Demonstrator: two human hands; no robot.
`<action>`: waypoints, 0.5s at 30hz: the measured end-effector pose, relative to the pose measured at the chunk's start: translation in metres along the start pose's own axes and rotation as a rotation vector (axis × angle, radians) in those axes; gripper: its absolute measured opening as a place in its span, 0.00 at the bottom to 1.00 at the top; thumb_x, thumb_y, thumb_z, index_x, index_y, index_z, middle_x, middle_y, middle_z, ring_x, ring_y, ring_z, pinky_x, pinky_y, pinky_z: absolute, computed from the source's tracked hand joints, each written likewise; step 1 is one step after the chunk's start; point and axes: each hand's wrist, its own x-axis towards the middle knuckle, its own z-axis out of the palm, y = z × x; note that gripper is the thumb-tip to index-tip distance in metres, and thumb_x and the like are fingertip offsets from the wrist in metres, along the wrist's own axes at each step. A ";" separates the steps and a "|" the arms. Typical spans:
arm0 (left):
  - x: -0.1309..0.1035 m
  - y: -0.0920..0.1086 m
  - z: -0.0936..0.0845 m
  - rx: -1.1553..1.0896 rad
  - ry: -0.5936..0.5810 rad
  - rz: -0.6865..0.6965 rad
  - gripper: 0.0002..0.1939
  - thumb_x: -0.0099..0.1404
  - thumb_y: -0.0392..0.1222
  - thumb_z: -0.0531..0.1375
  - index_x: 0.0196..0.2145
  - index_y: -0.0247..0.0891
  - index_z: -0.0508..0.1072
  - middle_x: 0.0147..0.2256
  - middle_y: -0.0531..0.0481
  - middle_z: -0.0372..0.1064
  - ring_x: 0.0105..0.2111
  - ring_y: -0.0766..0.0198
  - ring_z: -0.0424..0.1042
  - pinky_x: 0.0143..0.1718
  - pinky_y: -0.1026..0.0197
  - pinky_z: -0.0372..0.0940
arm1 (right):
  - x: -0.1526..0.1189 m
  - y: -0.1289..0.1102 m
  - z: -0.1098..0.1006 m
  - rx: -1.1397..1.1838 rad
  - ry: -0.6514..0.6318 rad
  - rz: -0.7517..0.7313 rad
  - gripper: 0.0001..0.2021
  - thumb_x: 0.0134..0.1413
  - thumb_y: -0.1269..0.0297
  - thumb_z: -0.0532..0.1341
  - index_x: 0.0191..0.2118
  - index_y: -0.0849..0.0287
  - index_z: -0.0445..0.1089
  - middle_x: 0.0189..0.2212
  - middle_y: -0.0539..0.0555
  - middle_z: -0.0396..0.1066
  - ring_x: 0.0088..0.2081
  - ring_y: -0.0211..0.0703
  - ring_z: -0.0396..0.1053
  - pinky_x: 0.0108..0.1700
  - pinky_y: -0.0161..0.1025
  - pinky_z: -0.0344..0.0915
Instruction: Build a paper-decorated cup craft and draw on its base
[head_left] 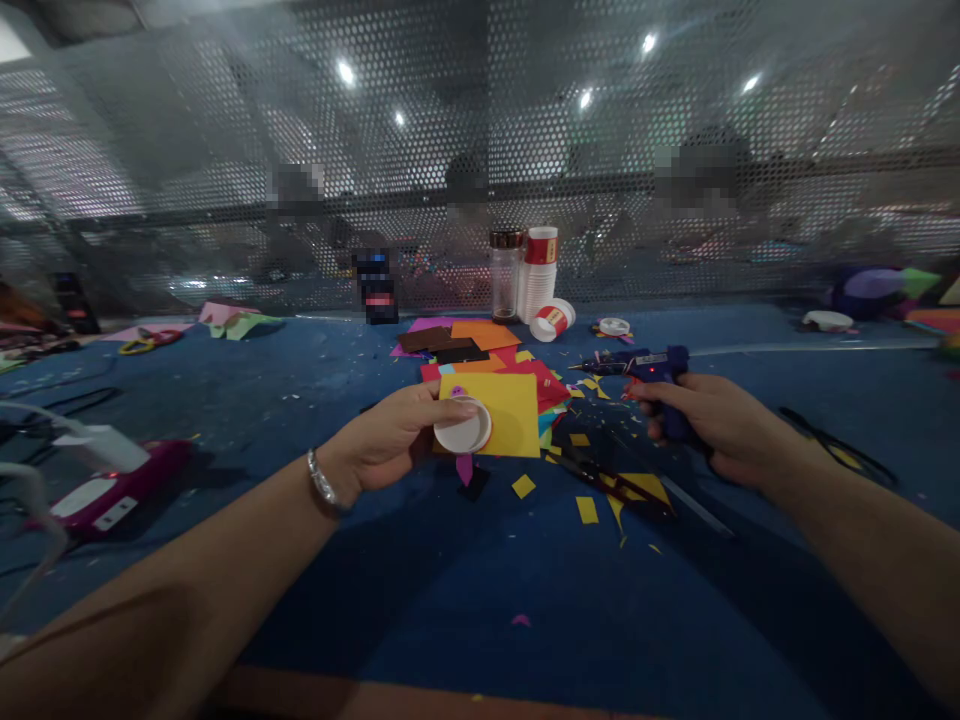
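Note:
My left hand (pixel 405 430), a silver bracelet at its wrist, is closed on a white paper cup (pixel 463 430) with a trace of red at its edge. The thumb presses on the cup's rim. A yellow paper sheet (pixel 514 410) lies directly behind the cup; whether the fingers grip it too I cannot tell. Small purple paper pieces (pixel 465 468) show above and below the cup. My right hand (pixel 701 415) is wrapped round the handle of a dark blue glue gun (pixel 652 362), a red light glowing on its body. The nozzle points left, apart from the cup.
Scissors (pixel 615 483) and yellow scraps (pixel 587 510) lie between my hands. Coloured sheets (pixel 480 335), a glass jar (pixel 505 280), stacked paper cups (pixel 538 285) and a tipped cup (pixel 553 320) are behind. A purple power strip (pixel 120 495) sits left; perforated metal panels (pixel 450 130) stand beyond.

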 end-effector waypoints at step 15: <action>0.002 0.005 0.003 -0.240 0.126 0.043 0.05 0.60 0.28 0.64 0.36 0.30 0.78 0.36 0.44 0.78 0.32 0.64 0.76 0.34 0.66 0.73 | 0.008 0.003 -0.005 -0.003 0.021 0.033 0.11 0.56 0.75 0.63 0.23 0.62 0.71 0.16 0.48 0.67 0.14 0.33 0.65 0.15 0.29 0.65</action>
